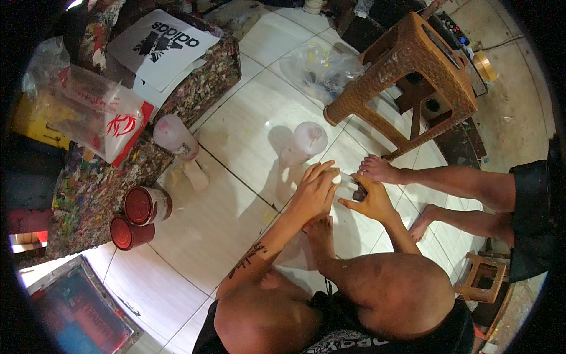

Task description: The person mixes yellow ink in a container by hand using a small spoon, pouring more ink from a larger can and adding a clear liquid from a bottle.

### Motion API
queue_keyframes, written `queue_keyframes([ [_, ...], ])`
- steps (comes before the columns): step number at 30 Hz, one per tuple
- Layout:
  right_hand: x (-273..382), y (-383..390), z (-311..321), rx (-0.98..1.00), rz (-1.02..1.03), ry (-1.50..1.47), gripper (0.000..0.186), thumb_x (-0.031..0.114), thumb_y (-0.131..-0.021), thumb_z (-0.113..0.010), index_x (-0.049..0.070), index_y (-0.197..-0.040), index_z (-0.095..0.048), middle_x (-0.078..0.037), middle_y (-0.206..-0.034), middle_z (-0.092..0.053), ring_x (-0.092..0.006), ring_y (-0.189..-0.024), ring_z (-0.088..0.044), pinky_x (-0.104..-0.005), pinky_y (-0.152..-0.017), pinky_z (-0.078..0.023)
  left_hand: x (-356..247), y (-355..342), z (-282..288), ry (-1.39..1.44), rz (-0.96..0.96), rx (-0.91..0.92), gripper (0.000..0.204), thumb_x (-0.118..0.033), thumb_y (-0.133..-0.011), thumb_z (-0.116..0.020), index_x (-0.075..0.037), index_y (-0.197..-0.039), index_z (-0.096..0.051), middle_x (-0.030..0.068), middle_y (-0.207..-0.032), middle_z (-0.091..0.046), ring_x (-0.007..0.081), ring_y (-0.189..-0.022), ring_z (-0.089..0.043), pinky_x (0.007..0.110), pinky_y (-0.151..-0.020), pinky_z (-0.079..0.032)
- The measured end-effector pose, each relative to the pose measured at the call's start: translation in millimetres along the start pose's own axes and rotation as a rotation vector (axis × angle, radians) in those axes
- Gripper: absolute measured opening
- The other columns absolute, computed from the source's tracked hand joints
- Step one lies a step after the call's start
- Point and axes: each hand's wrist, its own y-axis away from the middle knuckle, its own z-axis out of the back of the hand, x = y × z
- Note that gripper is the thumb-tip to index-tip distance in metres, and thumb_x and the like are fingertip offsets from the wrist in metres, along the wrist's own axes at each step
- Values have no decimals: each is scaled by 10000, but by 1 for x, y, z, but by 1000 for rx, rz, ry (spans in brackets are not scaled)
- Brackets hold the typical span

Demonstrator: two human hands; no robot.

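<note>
Above the tiled floor, in front of my knees, my hands meet around a small clear, whitish container (346, 185); its exact kind is unclear. My left hand (313, 192) has its fingers curled, with a white rounded end showing at the fingertips. My right hand (376, 202) curves its thumb and forefinger about the container's other side, where something dark shows. Just beyond my left hand, a translucent squeeze bottle (306, 140) stands on the tiles. Farther left is a second translucent bottle (172, 134) with a pinkish top and a label.
Two dark red lidded tins (145, 204) stand at left beside a paint-crusted bench (112, 189). On it lie printed white sheets (159, 50) and a plastic bag (97, 115). A brown stool (407, 76) and crumpled clear plastic (318, 68) are beyond. Another person's bare feet (380, 171) are at right.
</note>
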Motion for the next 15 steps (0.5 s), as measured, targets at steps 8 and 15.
queue_keyframes([
  [8,57,-10,0,91,333,-242,700,296,-712,-851,38,-1300,-571,-183,-1098,-667,-344,-973,-676,-403,-865,-534,-26,6,108,-36,84,346,623,-304,-816,-771,-62,-1344,-545,161,-1375,-565,319,-1280,-523,437,-1082,-385],
  [15,98,-28,-9,191,530,-408,723,379,-714,-851,21,-1276,-570,-232,-1219,-631,-393,-1094,-634,-427,-927,-519,-57,17,198,27,242,-22,598,-278,-557,-946,-69,-1051,-683,95,-1089,-705,270,-1019,-662,437,-953,-482],
])
